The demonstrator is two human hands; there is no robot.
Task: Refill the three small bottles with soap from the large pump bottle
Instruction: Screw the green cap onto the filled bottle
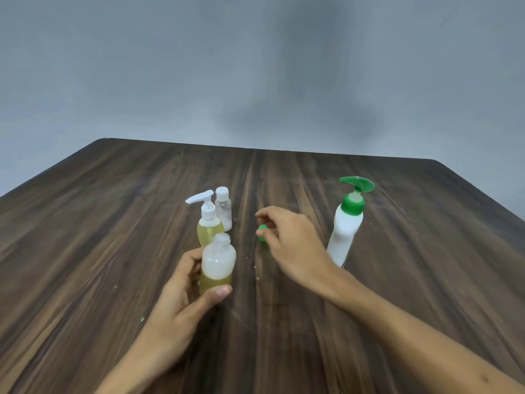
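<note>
My left hand (181, 297) grips a small uncapped bottle (218, 261) near the table's middle; yellowish soap fills its lower part. Just behind it stand a small bottle with a white pump (208, 223), full of yellow soap, and a small clear bottle with a white cap (224, 207). My right hand (292, 240) hovers to the right of them, fingers curled around a small green cap (262, 232) at its fingertips. The large white pump bottle (347, 223) with a green pump head stands upright to the right of my right hand.
Everything sits on a dark wooden table (113, 251) that ends at a grey wall behind. A few small crumbs and specks lie on the wood near the bottles.
</note>
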